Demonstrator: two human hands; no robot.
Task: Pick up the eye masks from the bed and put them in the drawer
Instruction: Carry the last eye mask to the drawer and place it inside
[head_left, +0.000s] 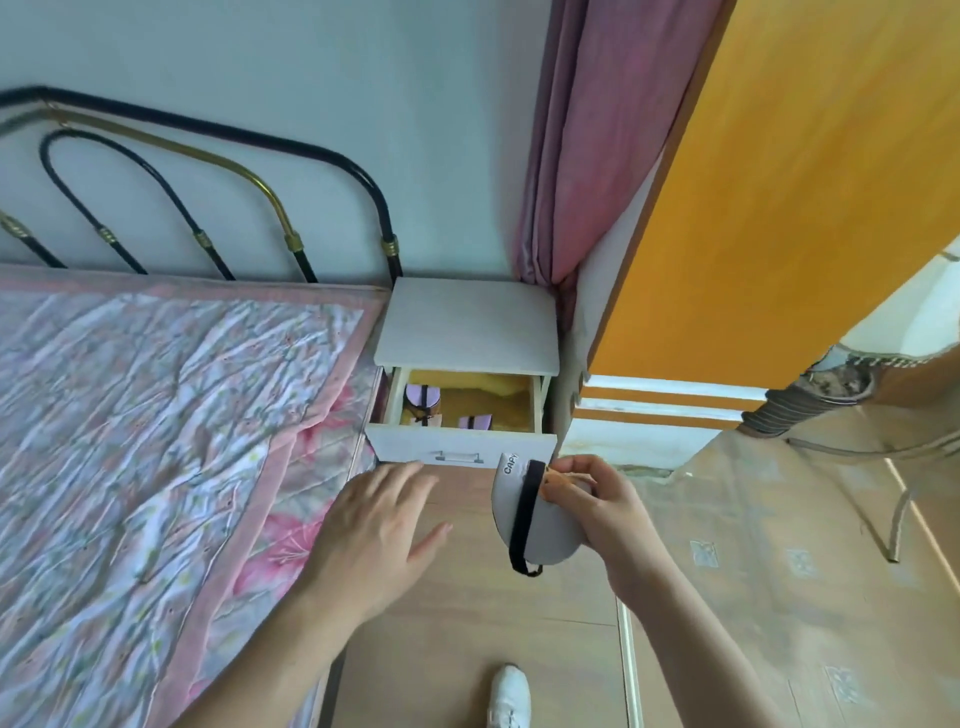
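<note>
My right hand (597, 506) grips a pale eye mask (550, 530) with a black strap and printed letters, held just in front of the open drawer (462, 444) of the white nightstand. Inside the drawer lie two lilac eye masks, one at the left (422, 396) and one near the front (475, 421), on a yellow lining. My left hand (379, 530) hovers with fingers spread, holding nothing, below the drawer's handle and beside the bed (156, 415). No eye mask shows on the visible part of the bed.
The nightstand top (467, 325) stands between the bed's metal headboard (208, 171) and a pink curtain (587, 156). An orange door (779, 208) is at the right. A chair leg (893, 514) stands on the floor at the right; my white shoe (509, 696) is below.
</note>
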